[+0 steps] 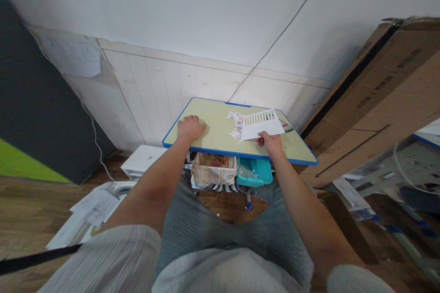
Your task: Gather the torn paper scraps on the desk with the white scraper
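My right hand [271, 143] pinches the lower edge of a white sheet with a row of cut-out slots [263, 125], thumb on top. The sheet is held over the right part of a small pale-yellow table with a blue rim [216, 121]. Beside the sheet's left edge lies a pile of small white paper pieces [235, 123], some with reddish marks. A printed item [288, 126] sticks out past the sheet's right edge, mostly covered. On the table's left side my left hand [191, 127] rests palm down, fingers apart, holding nothing.
Below the table's front edge hang or stand a cloth-lined basket [213, 171] and a teal bin [256, 176] with whitish scraps. A large cardboard box [371, 96] leans at the right. A white box [142, 160] and papers [91, 206] sit at lower left. The wall [172, 73] borders the table's back.
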Demonstrator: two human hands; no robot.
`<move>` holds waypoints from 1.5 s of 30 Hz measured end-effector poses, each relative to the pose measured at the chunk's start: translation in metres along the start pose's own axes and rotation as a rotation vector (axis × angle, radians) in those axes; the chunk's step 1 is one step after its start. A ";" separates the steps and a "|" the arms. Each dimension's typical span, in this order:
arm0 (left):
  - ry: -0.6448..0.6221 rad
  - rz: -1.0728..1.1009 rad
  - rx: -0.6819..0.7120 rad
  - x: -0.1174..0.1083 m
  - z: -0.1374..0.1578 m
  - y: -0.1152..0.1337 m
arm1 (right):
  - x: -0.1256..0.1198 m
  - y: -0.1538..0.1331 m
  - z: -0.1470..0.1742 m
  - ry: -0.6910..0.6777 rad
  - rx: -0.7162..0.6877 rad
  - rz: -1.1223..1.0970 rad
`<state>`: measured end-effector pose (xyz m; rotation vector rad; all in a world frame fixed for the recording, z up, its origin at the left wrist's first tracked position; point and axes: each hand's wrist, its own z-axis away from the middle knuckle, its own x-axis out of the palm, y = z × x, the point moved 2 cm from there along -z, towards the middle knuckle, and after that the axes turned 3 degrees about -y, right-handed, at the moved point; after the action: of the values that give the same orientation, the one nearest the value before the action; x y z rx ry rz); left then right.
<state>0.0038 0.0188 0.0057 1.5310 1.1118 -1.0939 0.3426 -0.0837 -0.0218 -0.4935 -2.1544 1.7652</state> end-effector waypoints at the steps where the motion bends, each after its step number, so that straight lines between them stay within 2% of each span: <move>1: -0.003 -0.005 -0.002 0.000 0.000 0.000 | 0.000 0.000 0.001 0.002 0.004 -0.004; 10: -0.004 -0.016 -0.007 -0.001 0.000 0.000 | -0.003 -0.003 0.002 0.069 0.017 -0.073; 22: 0.009 -0.002 0.003 0.003 -0.003 -0.001 | -0.006 -0.004 0.002 0.045 0.039 -0.077; 33: 0.011 -0.002 0.003 0.004 -0.004 -0.002 | -0.001 -0.004 0.006 -0.101 0.006 -0.020; 45: -0.004 -0.012 -0.003 0.000 -0.001 0.000 | -0.005 -0.001 0.002 -0.093 0.017 0.000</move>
<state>0.0040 0.0192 0.0064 1.5210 1.1204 -1.1031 0.3458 -0.0876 -0.0216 -0.4147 -2.1993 1.8381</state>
